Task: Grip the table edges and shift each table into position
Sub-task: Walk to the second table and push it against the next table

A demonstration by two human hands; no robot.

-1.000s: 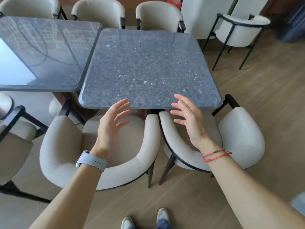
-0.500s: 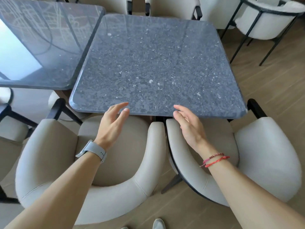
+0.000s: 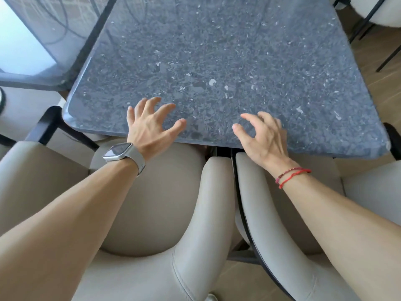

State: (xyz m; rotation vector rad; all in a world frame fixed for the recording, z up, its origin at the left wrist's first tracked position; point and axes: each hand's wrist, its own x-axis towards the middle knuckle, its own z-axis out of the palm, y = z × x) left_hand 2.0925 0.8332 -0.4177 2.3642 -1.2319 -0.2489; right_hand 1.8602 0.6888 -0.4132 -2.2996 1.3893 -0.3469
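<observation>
Two spread hands, left hand (image 3: 149,124) and right hand (image 3: 263,135), over one table (image 3: 217,61).

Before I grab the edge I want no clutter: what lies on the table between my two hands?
Nothing: in the head view the speckled table is bare between the left hand and right hand.

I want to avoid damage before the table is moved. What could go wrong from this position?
1. The left hand and right hand are open over the speckled table, not gripping its edge, so a pull might slip.
2. Two beige chairs stand against the near edge and may block the table.
3. The neighbouring glossy table is very close; fingers or edges could get pinched.
</observation>
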